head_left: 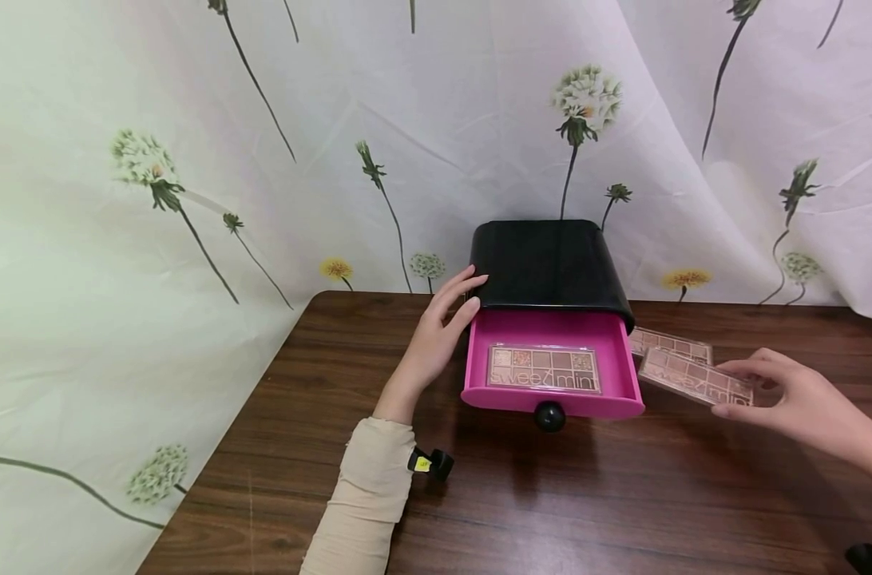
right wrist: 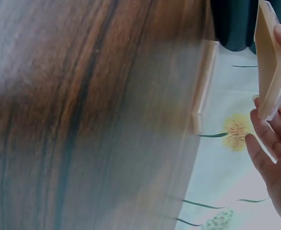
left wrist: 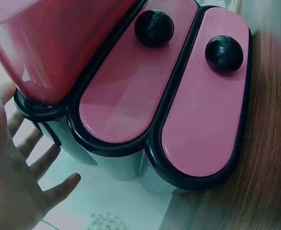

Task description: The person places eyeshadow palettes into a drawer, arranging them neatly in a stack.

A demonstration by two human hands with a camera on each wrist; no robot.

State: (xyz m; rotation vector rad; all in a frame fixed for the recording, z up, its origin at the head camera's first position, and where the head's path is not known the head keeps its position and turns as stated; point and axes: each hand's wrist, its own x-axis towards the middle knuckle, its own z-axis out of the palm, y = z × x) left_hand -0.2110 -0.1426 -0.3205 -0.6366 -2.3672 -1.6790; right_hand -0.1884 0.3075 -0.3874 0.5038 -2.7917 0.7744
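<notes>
A black organizer [head_left: 547, 263] with pink drawers stands at the back of the table, its top drawer [head_left: 472, 363] pulled out. In that drawer lies an eyeshadow palette [head_left: 544, 369] with a clear lid marked "sweet mint". My left hand [head_left: 436, 335] rests against the organizer's left side, fingers extended; the left wrist view shows the fingers [left wrist: 49, 160] spread along its edge. To the right of the drawer, my right hand [head_left: 788, 399] pinches a second palette [head_left: 695, 377] by its right end, raised above the table. A third palette [head_left: 673, 343] lies behind it on the table, partly hidden.
Two more pink drawers [left wrist: 126, 86] with round black knobs sit below the pulled-out one, both pushed in. The dark wooden table [head_left: 278, 447] reaches back to a white cloth [head_left: 278, 96] printed with dandelions.
</notes>
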